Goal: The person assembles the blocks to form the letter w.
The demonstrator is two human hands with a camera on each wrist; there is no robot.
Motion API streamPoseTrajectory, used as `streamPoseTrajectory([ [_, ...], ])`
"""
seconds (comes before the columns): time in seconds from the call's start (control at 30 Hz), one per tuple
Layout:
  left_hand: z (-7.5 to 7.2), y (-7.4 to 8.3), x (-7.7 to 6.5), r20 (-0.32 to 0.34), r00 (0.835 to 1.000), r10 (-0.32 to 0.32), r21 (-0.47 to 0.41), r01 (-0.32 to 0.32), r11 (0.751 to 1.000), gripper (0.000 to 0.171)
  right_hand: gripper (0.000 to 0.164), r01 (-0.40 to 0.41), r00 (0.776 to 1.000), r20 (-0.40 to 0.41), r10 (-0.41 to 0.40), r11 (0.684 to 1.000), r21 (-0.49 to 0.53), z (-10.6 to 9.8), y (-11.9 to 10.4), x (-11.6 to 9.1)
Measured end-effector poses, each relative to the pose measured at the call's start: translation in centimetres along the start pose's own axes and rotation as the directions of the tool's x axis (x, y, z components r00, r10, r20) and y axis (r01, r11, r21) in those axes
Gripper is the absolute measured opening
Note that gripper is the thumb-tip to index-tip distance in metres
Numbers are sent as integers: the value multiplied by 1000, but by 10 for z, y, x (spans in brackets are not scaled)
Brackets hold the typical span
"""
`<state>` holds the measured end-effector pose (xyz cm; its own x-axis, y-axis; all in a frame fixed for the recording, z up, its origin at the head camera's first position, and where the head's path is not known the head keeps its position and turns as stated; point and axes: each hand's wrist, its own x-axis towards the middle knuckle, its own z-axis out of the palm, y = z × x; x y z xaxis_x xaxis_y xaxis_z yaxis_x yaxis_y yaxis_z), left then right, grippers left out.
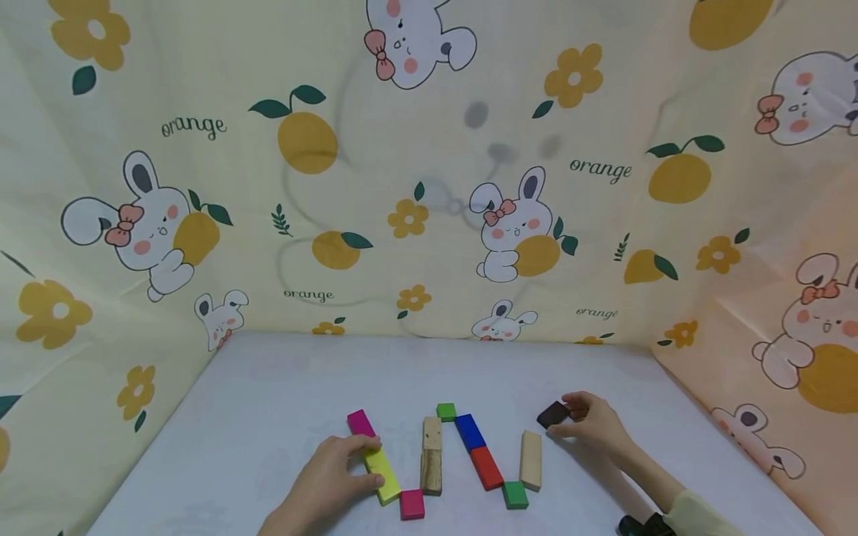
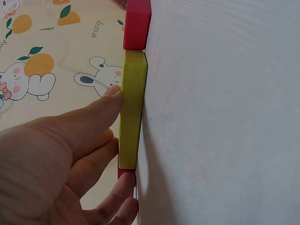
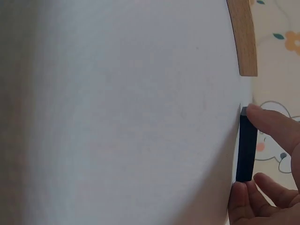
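Observation:
My left hand (image 1: pixel 335 476) rests its thumb and fingers along the yellow block (image 1: pixel 383 476), with a magenta block (image 1: pixel 360 422) touching its far end. In the left wrist view the thumb touches the side of the yellow block (image 2: pixel 132 112), and the lower fingers reach the partly hidden magenta block. A pink block (image 1: pixel 412 505) meets the near end of the yellow one. My right hand (image 1: pixel 596 426) pinches a black block (image 1: pixel 553 415) by its ends. The right wrist view has this black block (image 3: pixel 246 147) low against the white surface, beyond a pale wooden block (image 3: pixel 243 40).
Between the hands, two wooden blocks (image 1: pixel 432 455), a green block (image 1: pixel 445 412), a blue block (image 1: pixel 470 432), a red block (image 1: pixel 485 467), another green block (image 1: pixel 515 495) and a pale wooden block (image 1: pixel 531 460) extend the zigzag on the white table (image 1: pixel 281 394). Patterned cloth (image 1: pixel 415 260) surrounds it.

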<state>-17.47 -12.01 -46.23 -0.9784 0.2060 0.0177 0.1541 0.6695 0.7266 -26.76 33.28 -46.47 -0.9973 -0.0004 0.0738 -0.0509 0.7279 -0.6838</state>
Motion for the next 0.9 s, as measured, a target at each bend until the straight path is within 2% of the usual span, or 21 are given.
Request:
streamPoseTrajectory([
  [0.2,-1,1,0,5,1000,12,-5,-12,1000,46,74,23,1000,3,-23,1000,19,0,3,-1],
  [0.53,0,0,1,5,1000,7,0,-7,1000,46,73,43,992,114,-57,992,115,3,-4,5],
  [0.9,1,0,3,14,1000,-27,-2,27,1000,47,68,121,956,237,-176,966,230,2,1,17],
])
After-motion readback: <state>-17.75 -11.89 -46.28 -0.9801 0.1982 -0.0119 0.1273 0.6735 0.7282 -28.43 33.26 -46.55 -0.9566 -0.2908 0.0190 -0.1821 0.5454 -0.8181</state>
